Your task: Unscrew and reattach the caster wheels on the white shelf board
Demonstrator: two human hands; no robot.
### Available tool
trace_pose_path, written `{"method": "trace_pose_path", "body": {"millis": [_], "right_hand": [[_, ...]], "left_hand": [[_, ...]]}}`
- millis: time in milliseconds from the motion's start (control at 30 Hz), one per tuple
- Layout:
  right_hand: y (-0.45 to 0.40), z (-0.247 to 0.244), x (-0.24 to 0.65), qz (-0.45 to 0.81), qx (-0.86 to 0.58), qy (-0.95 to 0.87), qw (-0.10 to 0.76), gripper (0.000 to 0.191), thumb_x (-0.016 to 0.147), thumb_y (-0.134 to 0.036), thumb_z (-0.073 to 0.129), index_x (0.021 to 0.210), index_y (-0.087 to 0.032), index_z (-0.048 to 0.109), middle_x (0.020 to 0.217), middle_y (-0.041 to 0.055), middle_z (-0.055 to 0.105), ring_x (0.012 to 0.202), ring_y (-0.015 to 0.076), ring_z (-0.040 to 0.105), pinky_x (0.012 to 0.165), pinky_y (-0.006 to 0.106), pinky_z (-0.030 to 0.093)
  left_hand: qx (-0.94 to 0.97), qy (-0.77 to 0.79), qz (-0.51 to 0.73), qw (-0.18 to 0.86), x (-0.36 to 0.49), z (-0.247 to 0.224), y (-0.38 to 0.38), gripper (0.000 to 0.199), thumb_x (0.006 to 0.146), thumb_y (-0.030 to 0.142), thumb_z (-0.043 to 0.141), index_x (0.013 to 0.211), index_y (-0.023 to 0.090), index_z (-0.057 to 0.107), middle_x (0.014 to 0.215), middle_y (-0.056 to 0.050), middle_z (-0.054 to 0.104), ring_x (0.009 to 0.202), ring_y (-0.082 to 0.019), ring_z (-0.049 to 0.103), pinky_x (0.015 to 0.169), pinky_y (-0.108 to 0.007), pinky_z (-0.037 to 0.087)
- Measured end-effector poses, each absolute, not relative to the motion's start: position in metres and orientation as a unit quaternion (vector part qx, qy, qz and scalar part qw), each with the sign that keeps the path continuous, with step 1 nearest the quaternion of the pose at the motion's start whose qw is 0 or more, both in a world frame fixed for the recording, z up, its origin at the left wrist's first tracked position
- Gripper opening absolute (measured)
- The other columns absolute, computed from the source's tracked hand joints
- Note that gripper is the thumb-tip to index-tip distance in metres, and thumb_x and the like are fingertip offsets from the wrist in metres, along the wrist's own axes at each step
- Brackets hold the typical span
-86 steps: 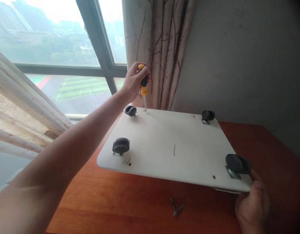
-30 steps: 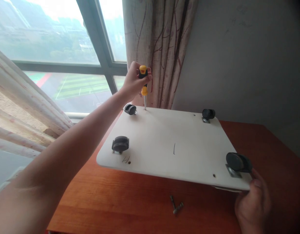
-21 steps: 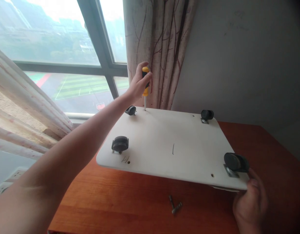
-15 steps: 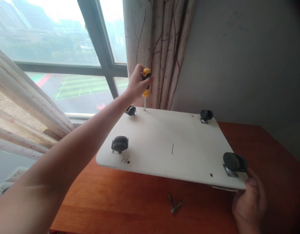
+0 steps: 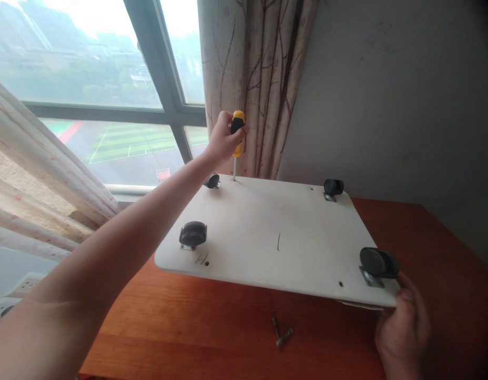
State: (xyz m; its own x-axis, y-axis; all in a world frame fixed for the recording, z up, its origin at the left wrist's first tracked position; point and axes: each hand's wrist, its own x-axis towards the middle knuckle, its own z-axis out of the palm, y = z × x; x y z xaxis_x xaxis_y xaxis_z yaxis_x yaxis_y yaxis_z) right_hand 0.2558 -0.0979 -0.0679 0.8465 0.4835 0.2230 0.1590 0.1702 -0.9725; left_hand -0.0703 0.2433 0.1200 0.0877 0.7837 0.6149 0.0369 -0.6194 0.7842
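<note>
Left hand (image 5: 222, 139) closed around a yellow-and-black-handled screwdriver (image 5: 237, 125), its metal tip at the white rectangular board's (image 5: 263, 221) 11 o'clock edge. Right hand (image 5: 402, 327), partly curled, grips the board's 4 o'clock corner; two grey metal screws (image 5: 284, 336) lie off 6 o'clock.

Your screwdriver (image 5: 238, 125) has a yellow and black handle, looks like smooth plastic, on a shiny metal shaft (image 5: 234, 168). The board (image 5: 260, 227) is white, smooth, near matt, core material unclear to you from here. Casters (image 5: 193, 233): black plastic by the look, faint sheen, on bright metal plates (image 5: 371, 277). The fasteners (image 5: 284, 336) nearest you are dull grey metal. Surface (image 5: 168, 327): reddish-brown wood look, grained, slightly glossy. Your curtain (image 5: 232, 63) is matt printed cloth. Window (image 5: 89, 68): clear glass. Wall (image 5: 386, 105): matt, some smudges. Sockets (image 5: 28, 285): smooth white plastic.
</note>
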Motion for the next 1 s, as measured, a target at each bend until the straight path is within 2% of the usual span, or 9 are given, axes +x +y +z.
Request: {"method": "trace_pose_path", "body": {"millis": [100, 200, 433, 567, 833, 933, 1000], "right_hand": [[-0.098, -0.069, 0.256, 0.114, -0.632, -0.257, 0.722, 0.044, 0.086, -0.039, 0.058, 0.12, -0.011, 0.066, 0.116, 0.0106, 0.066, 0.109, 0.0254, 0.062, 0.093, 0.039, 0.049], [-0.096, -0.07, 0.256, 0.108, -0.627, -0.254, 0.728, 0.044, 0.086, -0.04, 0.058, 0.119, -0.012, 0.067, 0.115, 0.0104, 0.067, 0.108, 0.0255, 0.063, 0.094, 0.04, 0.049], [-0.097, -0.07, 0.257, 0.112, -0.637, -0.247, 0.721, 0.046, 0.084, -0.042, 0.059, 0.118, -0.012, 0.068, 0.117, 0.0108, 0.067, 0.11, 0.0269, 0.062, 0.1, 0.045, 0.046], [-0.099, -0.069, 0.256, 0.117, -0.633, -0.248, 0.724, 0.045, 0.085, -0.041, 0.06, 0.119, -0.013, 0.068, 0.119, 0.0107, 0.067, 0.112, 0.0267, 0.062, 0.101, 0.044, 0.046], [-0.098, -0.068, 0.256, 0.119, -0.638, -0.239, 0.722, 0.046, 0.084, -0.04, 0.06, 0.12, -0.012, 0.068, 0.118, 0.0106, 0.067, 0.109, 0.0264, 0.062, 0.095, 0.042, 0.049], [-0.097, -0.068, 0.257, 0.121, -0.634, -0.247, 0.723, 0.046, 0.085, -0.04, 0.059, 0.121, -0.013, 0.067, 0.118, 0.0102, 0.066, 0.108, 0.0254, 0.063, 0.094, 0.041, 0.049], [-0.097, -0.068, 0.257, 0.116, -0.635, -0.245, 0.723, 0.045, 0.085, -0.04, 0.059, 0.12, -0.013, 0.068, 0.117, 0.0103, 0.067, 0.108, 0.0254, 0.063, 0.095, 0.041, 0.049]], "left_hand": [[0.66, 0.311, 0.601, 0.326, -0.071, 0.117, 0.24, 0.03, 0.086, 0.015, 0.068, 0.097, 0.023, 0.041, 0.09, -0.003, 0.059, 0.078, -0.018, 0.065, 0.065, -0.031, 0.053], [0.656, 0.325, 0.607, 0.309, -0.072, 0.116, 0.239, 0.03, 0.087, 0.018, 0.067, 0.095, 0.024, 0.039, 0.079, 0.001, 0.054, 0.065, -0.014, 0.06, 0.061, -0.029, 0.049], [0.665, 0.306, 0.599, 0.324, -0.076, 0.116, 0.244, 0.032, 0.083, 0.023, 0.072, 0.094, 0.024, 0.042, 0.077, 0.002, 0.049, 0.067, -0.015, 0.059, 0.063, -0.029, 0.046], [0.662, 0.31, 0.6, 0.325, -0.073, 0.114, 0.239, 0.03, 0.084, 0.025, 0.071, 0.095, 0.025, 0.043, 0.08, 0.0, 0.049, 0.069, -0.016, 0.057, 0.064, -0.03, 0.045], [0.651, 0.324, 0.612, 0.31, -0.072, 0.112, 0.232, 0.031, 0.087, 0.031, 0.069, 0.095, 0.024, 0.039, 0.08, -0.001, 0.049, 0.067, -0.016, 0.052, 0.064, -0.031, 0.043], [0.65, 0.316, 0.615, 0.317, -0.076, 0.113, 0.232, 0.035, 0.087, 0.039, 0.07, 0.098, 0.025, 0.04, 0.08, 0.0, 0.05, 0.068, -0.016, 0.053, 0.064, -0.03, 0.043], [0.65, 0.296, 0.61, 0.343, -0.077, 0.114, 0.232, 0.038, 0.09, 0.051, 0.067, 0.104, 0.025, 0.043, 0.082, -0.001, 0.05, 0.071, -0.017, 0.056, 0.065, -0.03, 0.044]]}}
